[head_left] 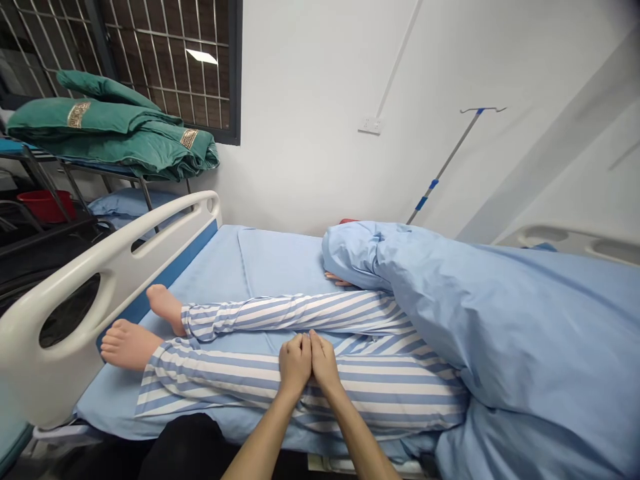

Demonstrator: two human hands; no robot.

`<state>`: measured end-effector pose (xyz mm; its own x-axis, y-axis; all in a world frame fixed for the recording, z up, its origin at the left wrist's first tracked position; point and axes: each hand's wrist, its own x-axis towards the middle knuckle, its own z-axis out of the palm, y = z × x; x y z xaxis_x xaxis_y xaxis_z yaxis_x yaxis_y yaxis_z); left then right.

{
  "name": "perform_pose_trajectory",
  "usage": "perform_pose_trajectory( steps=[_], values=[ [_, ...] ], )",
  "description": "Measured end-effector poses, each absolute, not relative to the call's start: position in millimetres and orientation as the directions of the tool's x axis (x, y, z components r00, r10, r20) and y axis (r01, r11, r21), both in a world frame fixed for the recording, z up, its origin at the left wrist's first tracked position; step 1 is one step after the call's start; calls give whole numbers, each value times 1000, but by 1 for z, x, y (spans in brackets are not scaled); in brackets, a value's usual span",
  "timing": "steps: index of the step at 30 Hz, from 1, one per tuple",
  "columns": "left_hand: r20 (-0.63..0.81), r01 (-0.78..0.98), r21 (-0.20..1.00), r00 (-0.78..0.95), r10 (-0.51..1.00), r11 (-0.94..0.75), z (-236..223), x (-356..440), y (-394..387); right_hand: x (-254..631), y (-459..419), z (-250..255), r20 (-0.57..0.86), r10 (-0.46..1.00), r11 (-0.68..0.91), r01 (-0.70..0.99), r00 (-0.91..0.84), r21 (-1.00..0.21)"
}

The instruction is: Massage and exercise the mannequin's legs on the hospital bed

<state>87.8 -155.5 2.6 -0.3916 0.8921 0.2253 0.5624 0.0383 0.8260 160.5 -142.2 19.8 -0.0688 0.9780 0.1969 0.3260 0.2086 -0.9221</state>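
Note:
A figure in blue-and-white striped trousers (395,380) lies on a bed; its smooth bare foot (131,345) looks like a manikin's. My left hand (295,361) and my right hand (324,361) rest side by side on the nearer leg, around the knee or lower thigh. Their thumb sides touch, and the fingers curl over the far side of the leg, so the fingertips are hidden. The farther leg (280,313) lies straight beside it. A light-blue quilt (480,313) is folded back over the upper body, with a few fingers (339,280) showing under its edge.
At the left stands the cream footboard (165,223). Behind it, green folded bedding (125,140) is piled on a rack, near a red basin (47,205). A drip pole (450,159) rises by the wall at the right. My black-clad knee (187,443) is at the bed's near edge.

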Motion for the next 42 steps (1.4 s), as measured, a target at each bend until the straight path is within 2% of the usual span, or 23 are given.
perform_pose_trajectory(
  steps=[5, 9, 13, 16, 19, 22, 28, 33, 36, 42],
  values=[
    [233, 658, 751, -342, 910, 56, 3, 90, -155, 167, -146, 14, 251, 967, 231, 262, 45, -937],
    [222, 656, 753, -336, 915, 58, 4, 91, -156, 163, -150, 4, 257, 961, 231, 220, 97, -948],
    [196, 611, 789, -348, 917, 64, 8, 91, -155, 167, -148, 2, 287, 957, 274, 204, 33, -940],
    [160, 503, 862, -379, 912, 58, 14, 94, -151, 175, -147, 3, 303, 953, 302, 216, -33, -929],
    [107, 287, 958, -426, 898, 22, 22, 102, -148, 178, -147, 5, 302, 952, 304, 212, -41, -929],
    [106, 183, 983, -431, 896, -29, 21, 113, -153, 180, -147, 5, 296, 954, 301, 173, -52, -938],
    [241, 494, 869, -372, 896, -29, -1, 127, -166, 185, -145, 1, 245, 965, 233, 122, 95, -965],
    [268, 585, 811, -352, 897, -13, -4, 126, -166, 186, -141, 4, 215, 974, 207, 104, 72, -973],
    [301, 625, 780, -327, 896, -34, -5, 125, -166, 189, -144, 15, 227, 973, 217, 183, 33, -959],
    [294, 648, 761, -282, 913, -45, -5, 126, -168, 206, -151, 19, 376, 924, 375, 387, -77, -842]
  ],
)
